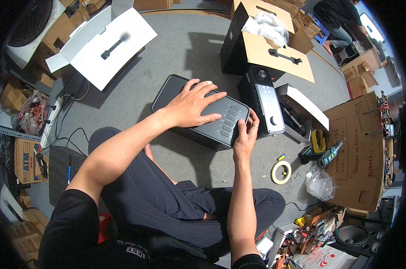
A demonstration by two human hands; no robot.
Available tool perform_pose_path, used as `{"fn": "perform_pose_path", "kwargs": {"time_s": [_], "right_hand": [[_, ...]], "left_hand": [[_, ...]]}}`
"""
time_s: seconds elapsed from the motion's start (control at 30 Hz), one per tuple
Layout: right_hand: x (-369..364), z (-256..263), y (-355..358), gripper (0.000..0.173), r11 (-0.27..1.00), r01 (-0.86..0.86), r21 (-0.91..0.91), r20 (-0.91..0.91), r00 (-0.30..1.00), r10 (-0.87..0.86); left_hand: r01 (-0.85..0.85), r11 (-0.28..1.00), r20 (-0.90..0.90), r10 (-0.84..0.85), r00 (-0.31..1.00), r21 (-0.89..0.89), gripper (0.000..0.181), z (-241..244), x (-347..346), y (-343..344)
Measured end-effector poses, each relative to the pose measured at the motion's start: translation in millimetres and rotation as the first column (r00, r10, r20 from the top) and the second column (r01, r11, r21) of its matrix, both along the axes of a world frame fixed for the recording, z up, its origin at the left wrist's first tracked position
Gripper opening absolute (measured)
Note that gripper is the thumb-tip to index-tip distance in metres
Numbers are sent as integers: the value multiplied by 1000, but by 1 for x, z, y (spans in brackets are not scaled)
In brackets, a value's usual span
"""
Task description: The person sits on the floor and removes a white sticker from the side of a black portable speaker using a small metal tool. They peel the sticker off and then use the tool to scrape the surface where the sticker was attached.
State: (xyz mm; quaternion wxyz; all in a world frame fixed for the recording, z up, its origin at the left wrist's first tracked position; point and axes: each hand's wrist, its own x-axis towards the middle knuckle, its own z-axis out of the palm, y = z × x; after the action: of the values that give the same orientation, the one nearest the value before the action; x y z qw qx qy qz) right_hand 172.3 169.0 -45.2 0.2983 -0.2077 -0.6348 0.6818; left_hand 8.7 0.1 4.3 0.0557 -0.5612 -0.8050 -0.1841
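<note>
A black box-shaped electronic device (176, 90) with rows of oval buttons near its right end lies on the grey floor before me. My left hand (193, 106) rests flat on its top with spread fingers. At the device's right end, my right hand (246, 131) grips the corner, thumb on top and fingers round the side. Just beyond that end stands a second black device with a silver control panel (267, 101), small knobs and a large dial. An open narrow box (293, 114) with a dark wand-like object, perhaps a microphone, is beside it.
An open white-lined carton (114, 43) stands back left; an open black carton (233, 47) holding white plastic stands back right. At right lie a roll of tape (281, 172), a cordless drill (330, 153), a plastic bag (320, 183) and a large cardboard box (354, 151). A person (337, 20) crouches far right.
</note>
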Motion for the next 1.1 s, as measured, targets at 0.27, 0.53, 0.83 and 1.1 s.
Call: {"fn": "perform_pose_path", "kwargs": {"time_s": [0.27,0.53,0.83,1.1], "right_hand": [[0,-5,3,50,999,8,47,-2,1000,-8],[0,-4,3,51,999,17,49,25,1000,-18],[0,-2,2,50,999,7,34,10,1000,-7],[0,0,2,51,999,9,51,34,999,-11]], "left_hand": [[-3,1000,-6,3,1000,-10,73,0,0,0],[-5,1000,-5,5,1000,-19,73,0,1,1],[0,1000,4,0,1000,-6,75,-1,0,0],[1,1000,2,-1,1000,-5,73,0,0,1]]}}
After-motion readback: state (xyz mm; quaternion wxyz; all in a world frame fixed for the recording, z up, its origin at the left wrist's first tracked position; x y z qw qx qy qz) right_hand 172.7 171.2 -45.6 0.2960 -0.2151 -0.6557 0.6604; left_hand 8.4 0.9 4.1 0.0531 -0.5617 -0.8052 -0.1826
